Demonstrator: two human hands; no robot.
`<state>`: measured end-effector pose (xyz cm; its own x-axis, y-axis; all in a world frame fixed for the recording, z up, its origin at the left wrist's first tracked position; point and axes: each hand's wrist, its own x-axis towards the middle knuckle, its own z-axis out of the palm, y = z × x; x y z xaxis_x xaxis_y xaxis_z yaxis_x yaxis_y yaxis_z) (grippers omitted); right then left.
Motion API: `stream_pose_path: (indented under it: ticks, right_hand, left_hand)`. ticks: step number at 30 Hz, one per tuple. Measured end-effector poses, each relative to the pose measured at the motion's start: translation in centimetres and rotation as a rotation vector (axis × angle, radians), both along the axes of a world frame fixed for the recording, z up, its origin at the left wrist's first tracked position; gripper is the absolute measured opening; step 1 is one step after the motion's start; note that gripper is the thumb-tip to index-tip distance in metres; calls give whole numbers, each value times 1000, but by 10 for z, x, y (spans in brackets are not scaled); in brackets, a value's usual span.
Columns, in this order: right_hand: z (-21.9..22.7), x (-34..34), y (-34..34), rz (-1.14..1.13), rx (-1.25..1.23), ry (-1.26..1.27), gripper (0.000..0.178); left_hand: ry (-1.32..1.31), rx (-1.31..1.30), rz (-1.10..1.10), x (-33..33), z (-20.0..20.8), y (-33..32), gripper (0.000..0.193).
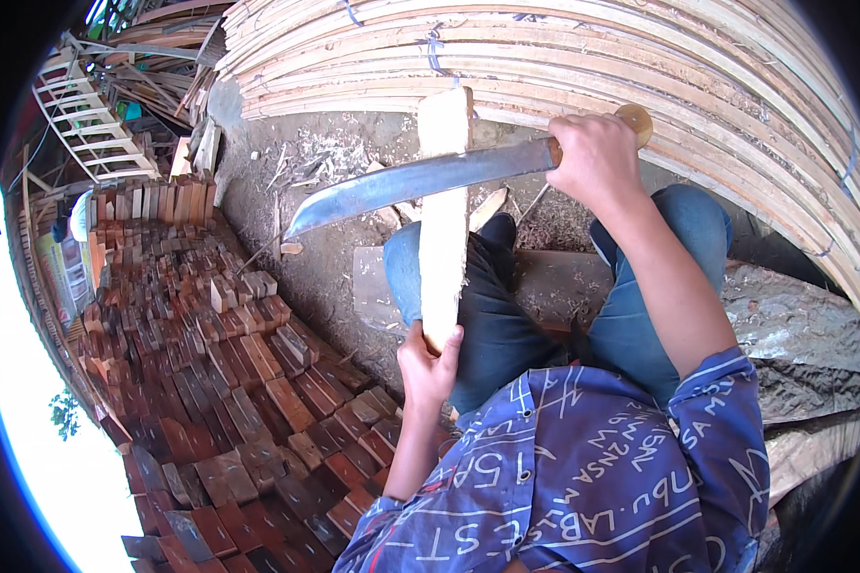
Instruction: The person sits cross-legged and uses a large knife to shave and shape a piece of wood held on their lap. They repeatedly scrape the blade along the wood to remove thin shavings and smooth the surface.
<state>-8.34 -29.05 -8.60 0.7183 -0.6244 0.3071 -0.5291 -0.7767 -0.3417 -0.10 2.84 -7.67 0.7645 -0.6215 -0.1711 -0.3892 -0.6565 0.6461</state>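
My left hand (428,361) clamps the pale wood slat (445,210) upright by its lower end so my right hand (594,158), fisted round the machete (420,181), can shave its edge

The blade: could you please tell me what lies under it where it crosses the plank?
The blade lies across the pale plank, which the left hand holds by its lower end. The plank's strip beneath the steel is hidden. The right hand grips the handle.
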Motion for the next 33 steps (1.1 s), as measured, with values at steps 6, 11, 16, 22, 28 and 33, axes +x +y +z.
stream_pose_path:
  ticks: [6, 11, 16, 22, 28, 33]
  right_hand:
    - [-7, 11, 42, 224, -164, -114, 3]
    - [-17, 18, 22, 200, -266, -132, 6]
    - [10, -2, -32, -375, 140, -9, 19]
    - [16, -5, -15, -299, 557, -50, 24]
    - [-2, -2, 12, 37, 409, -116, 14]
    - [-22, 11, 41, 335, 173, 53, 11]
  left_hand:
    - [-32, 37, -17, -2, 2, -8, 39]
    - [-31, 34, -17, -2, 1, -3, 39]
    - [-65, -81, 24, -1, -7, 8, 38]
    - [-11, -47, 43, -2, -3, -3, 37]
    - [6, 37, 24, -2, 10, -10, 42]
    - [89, 78, 17, 0, 15, -16, 44]
